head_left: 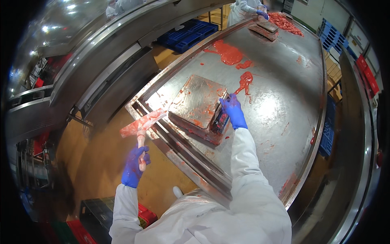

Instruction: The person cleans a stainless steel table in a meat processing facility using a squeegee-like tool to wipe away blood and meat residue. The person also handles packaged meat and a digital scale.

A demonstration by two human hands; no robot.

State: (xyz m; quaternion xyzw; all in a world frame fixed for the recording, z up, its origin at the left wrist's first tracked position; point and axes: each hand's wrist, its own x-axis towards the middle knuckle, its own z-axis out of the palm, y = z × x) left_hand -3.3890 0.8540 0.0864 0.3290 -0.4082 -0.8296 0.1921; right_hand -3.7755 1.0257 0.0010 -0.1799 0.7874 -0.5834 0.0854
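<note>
My left hand (pixel 137 163), in a blue glove, is closed round the handle of a T-shaped squeegee (pixel 142 125). Its whitish head is smeared red and reaches over the table's left edge, close to the scale. A flat bench scale (pixel 198 101) with a steel platform sits near this end of the steel table (pixel 272 138), red smears and wet patches on its top. My right hand (pixel 232 112), also blue-gloved, grips the scale's right edge beside its dark display panel; the fingertips are partly hidden.
Red puddles (pixel 229 53) lie beyond the scale. At the far end a co-worker's gloved hand (pixel 263 14) is by a second scale (pixel 264 30) and a heap of red meat pieces (pixel 284 23). Blue pallets (pixel 187 34) and steel machinery stand left; crates (pixel 99 213) are at lower left.
</note>
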